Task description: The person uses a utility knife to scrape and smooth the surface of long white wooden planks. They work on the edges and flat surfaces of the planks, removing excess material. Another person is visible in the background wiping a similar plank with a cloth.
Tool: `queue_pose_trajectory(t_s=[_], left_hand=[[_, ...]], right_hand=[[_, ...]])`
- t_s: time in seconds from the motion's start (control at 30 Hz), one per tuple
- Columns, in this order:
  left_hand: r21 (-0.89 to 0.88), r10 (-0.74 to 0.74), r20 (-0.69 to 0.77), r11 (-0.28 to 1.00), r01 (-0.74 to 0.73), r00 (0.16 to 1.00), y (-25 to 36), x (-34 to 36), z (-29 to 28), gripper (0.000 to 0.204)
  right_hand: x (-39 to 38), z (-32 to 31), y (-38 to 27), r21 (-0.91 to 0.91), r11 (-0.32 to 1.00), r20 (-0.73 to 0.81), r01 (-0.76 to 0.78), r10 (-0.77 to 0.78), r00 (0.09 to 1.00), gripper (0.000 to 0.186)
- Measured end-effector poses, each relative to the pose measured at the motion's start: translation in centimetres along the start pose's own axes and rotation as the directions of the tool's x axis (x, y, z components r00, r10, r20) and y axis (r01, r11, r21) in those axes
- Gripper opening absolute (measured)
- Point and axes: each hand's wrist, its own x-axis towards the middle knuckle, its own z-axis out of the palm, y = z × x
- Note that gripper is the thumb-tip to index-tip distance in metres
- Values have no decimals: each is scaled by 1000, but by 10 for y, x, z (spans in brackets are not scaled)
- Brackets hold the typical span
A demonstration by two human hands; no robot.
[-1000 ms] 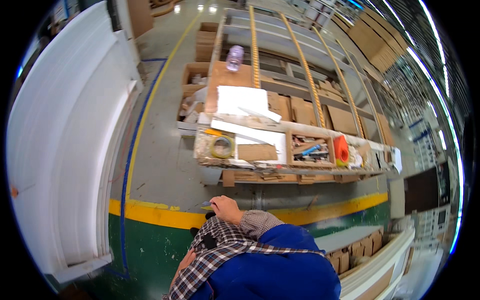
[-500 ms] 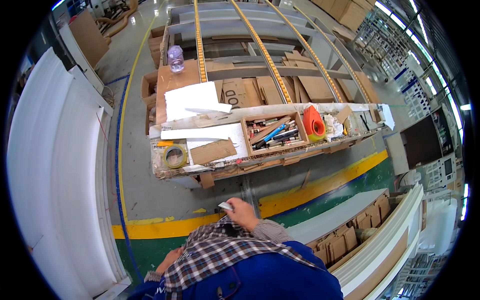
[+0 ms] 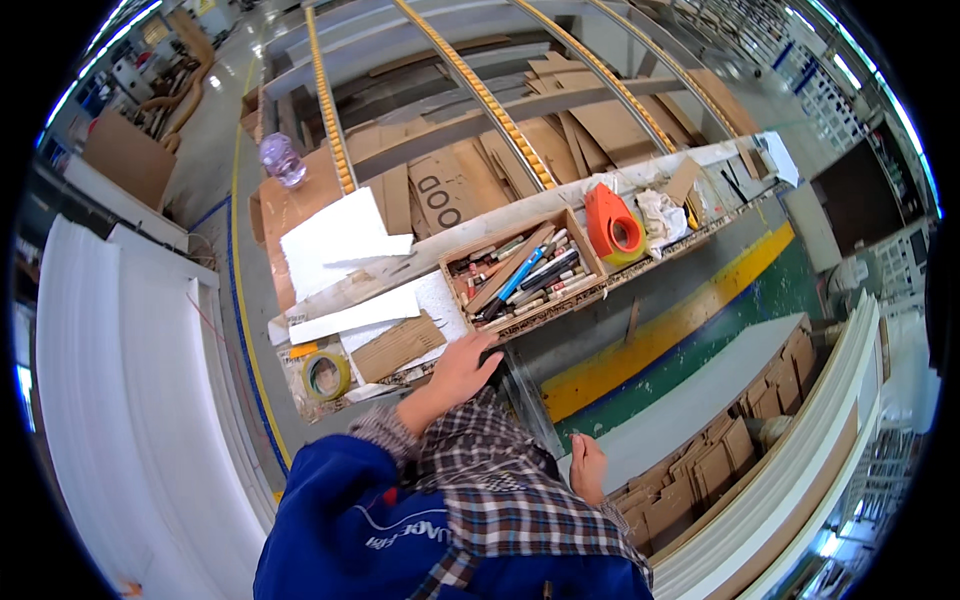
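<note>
My left hand (image 3: 455, 376) reaches over the front edge of the workbench (image 3: 420, 235), palm down and fingers stretched out. Nothing shows in it. Just beyond its fingertips sits a wooden box (image 3: 530, 325) of markers, pens and wood strips, a blue marker (image 3: 520, 274) among them. Left of the hand lies a torn piece of brown cardboard (image 3: 400, 346). Low on the right hangs my right hand (image 3: 589, 470) beside my body, fingers curled and thumb up; whatever it may hold is hidden.
On the bench lie a tape roll (image 3: 326, 376), white foam pieces (image 3: 335, 240), an orange tape dispenser (image 3: 605, 222) and a crumpled white cloth (image 3: 660, 218). A plastic bottle (image 3: 283, 160) stands behind. White panels (image 3: 110, 400) rise at left; a bin of cardboard (image 3: 700, 475) is at right.
I have come closer to the bench. My left hand has risen from my side to the bench edge. My right hand, which held a small pale flat piece, has dropped to the right.
</note>
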Motion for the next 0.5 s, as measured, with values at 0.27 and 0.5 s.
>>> queue_pose_trajectory(t_s=[0.27, 0.5], left_hand=[[396, 157, -85, 912, -111, 984, -31, 110, 38, 45], [131, -9, -5, 991, 10, 1000, -45, 122, 18, 50]], right_hand=[[14, -15, -30, -90, 977, -233, -194, 168, 958, 32], [33, -3, -42, -168, 939, -243, -300, 256, 936, 39]])
